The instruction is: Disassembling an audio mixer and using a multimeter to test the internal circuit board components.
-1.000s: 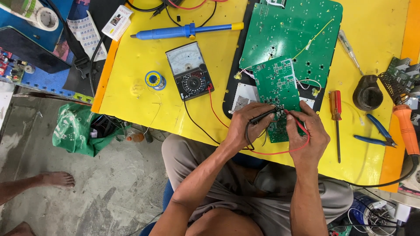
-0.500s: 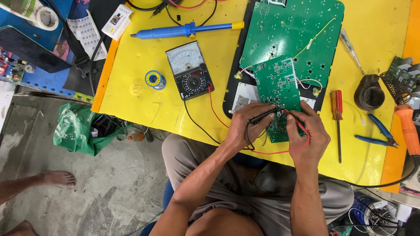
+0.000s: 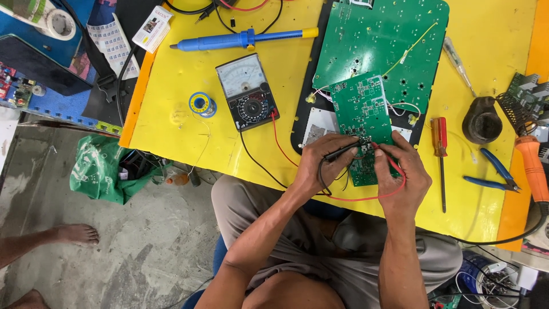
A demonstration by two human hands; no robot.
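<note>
My left hand (image 3: 323,166) pinches the black probe (image 3: 342,151) like a pen, fingers pressed together round its slim plastic barrel, tip laid on the small green circuit board (image 3: 361,114). My right hand (image 3: 403,174) is closed on the red probe (image 3: 384,150), of which only a sliver shows between the fingers, its tip on the same patch of board close to the black one. The board lies tilted at the near edge of the yellow table (image 3: 171,109), its lower end under my hands.

By my reckoning the probing is under way: both tips are on the board and the leads are run out, the red lead (image 3: 366,198) looping below my wrists and the black lead (image 3: 257,163) curving back to the meter. I cannot read the needle from here, nor say how many points are left to check.

Just beyond, the analogue multimeter (image 3: 247,91) lies flat, a dark boxy case with a pale dial. Beside it sits a small spool of solder (image 3: 201,104). The large green board (image 3: 380,40) is matt, drilled with holes, and rests on a black panel. To the right lie a red-handled screwdriver (image 3: 440,137) and blue-gripped pliers (image 3: 492,171); farthest off, a long blue desoldering pump (image 3: 240,39).
</note>
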